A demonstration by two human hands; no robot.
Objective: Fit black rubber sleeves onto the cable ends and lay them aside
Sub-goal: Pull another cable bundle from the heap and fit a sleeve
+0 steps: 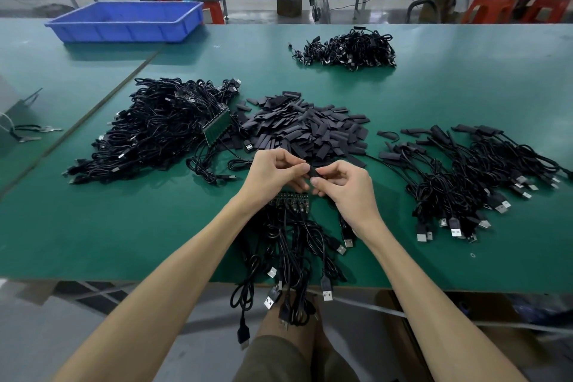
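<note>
My left hand [276,172] and right hand [344,186] meet over the green table [93,226], both pinching one black rubber sleeve [313,173] between thumb and fingertips. The loose sleeve pile [307,130] lies just beyond my hands, and a cable bundle [291,226] lies beneath them. Sleeved cables [465,177] lie right of my right hand, the tangled cable heap [161,130] left of my left. The blue bin [124,28] stands far beyond my left hand (contents: cannot tell).
</note>
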